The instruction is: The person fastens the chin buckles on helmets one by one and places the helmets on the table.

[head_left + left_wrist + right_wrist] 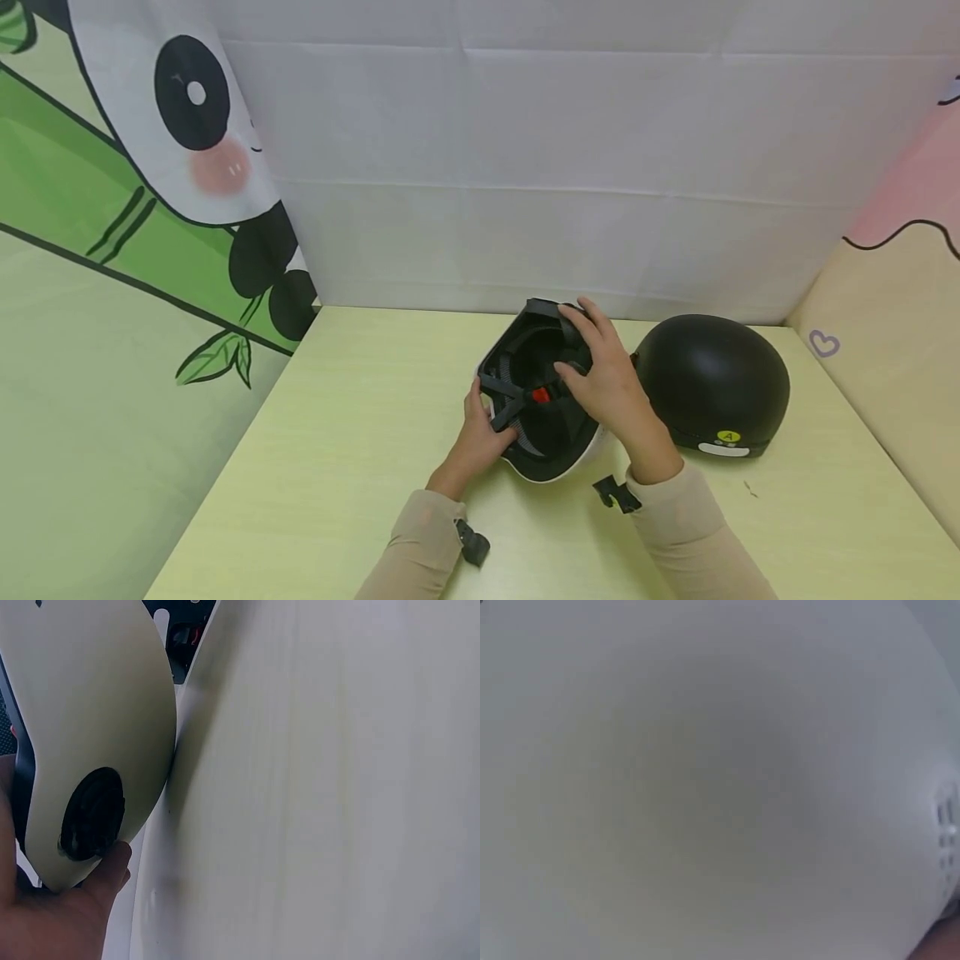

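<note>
A white-shelled helmet [551, 477] is tipped with its black-lined opening toward the head camera; dark straps and a red buckle [540, 395] show inside. My left hand [480, 437] grips its left rim, thumb on the inner side. The left wrist view shows that hand [67, 915] against the pale shell [97, 697], close to a black oval piece [94, 814]. Spread over the right side of the opening, my right hand [611, 383] has its fingers at the upper rim and its thumb over the inside. White shell [705, 787] fills the right wrist view.
A matte black helmet [712, 383] stands dome up just right of my right hand, a yellow sticker [728, 436] near its lower edge. Both are on a pale table [360, 400]. A white cloth backdrop [562, 167] rises behind, with printed cloth panels at both sides.
</note>
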### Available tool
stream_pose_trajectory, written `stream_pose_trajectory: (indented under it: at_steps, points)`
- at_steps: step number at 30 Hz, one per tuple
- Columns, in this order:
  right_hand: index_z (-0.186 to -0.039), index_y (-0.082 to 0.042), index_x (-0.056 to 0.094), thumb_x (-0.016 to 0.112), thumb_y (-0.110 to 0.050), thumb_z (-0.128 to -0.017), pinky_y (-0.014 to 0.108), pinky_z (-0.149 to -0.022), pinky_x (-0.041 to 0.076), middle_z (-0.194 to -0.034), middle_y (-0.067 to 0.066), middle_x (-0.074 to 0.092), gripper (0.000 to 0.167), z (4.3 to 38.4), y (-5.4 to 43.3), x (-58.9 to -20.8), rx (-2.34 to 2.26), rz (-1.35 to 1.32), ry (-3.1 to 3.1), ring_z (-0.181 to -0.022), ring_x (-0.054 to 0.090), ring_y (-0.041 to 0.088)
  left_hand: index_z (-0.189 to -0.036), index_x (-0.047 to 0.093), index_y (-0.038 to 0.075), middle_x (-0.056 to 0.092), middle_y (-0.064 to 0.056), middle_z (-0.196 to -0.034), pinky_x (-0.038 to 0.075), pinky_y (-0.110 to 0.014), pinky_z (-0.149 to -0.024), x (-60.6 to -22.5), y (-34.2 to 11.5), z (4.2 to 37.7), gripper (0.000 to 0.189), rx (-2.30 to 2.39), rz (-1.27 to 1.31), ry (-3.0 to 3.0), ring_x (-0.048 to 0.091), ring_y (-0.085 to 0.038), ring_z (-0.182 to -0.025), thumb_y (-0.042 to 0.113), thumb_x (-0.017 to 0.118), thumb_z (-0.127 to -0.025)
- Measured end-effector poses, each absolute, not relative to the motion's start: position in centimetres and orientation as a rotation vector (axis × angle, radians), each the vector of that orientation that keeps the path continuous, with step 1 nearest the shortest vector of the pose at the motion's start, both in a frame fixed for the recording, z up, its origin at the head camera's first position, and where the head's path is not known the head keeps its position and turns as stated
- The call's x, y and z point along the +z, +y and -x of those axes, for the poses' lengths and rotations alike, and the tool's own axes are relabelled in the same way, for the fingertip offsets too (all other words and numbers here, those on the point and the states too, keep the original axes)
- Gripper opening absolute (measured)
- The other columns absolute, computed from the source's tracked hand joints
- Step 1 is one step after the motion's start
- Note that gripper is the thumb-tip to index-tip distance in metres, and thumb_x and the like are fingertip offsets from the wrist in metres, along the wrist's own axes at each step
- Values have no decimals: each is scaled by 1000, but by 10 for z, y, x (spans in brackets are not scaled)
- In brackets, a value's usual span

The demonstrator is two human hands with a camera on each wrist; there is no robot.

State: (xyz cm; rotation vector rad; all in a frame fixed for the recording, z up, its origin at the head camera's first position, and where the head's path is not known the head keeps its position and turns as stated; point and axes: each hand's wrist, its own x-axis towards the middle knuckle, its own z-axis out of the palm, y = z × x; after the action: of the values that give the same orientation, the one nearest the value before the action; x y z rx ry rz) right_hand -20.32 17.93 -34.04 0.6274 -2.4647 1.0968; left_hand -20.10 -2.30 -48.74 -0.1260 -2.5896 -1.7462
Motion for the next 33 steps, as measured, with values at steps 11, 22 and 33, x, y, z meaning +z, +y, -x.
stream_pose_trajectory:
  at_steps: [11,22,33]
  points:
    - [-153,-13,31,75,-13,-87,57,-106,27,-157,10,26,79,202,197,-346,1388,-600,-2403,-141,26,31,-155,-4,7,9,-24,-153,40,-51,-98,-485,-28,198,103,-1796,158,-2593,39,-47,-129,17,68,-81]
    - [-155,-14,26,61,-15,-96,55,-112,16,-158,8,23,68,205,216,-360,1670,-551,-2391,-143,22,29,-156,-4,8,6,-24,-154,40,-49,-99,-488,-32,198,102,-1776,192,-2619,39,-46,-130,13,67,-82]
    - [-155,-9,25,56,-39,-99,66,-105,20,-159,16,18,70,202,235,-383,1724,-673,-2367,-143,17,40,-156,-4,8,7,-24,-154,40,-48,-99,-490,-32,199,103,-1780,181,-2618,39,-45,-130,12,67,-81]
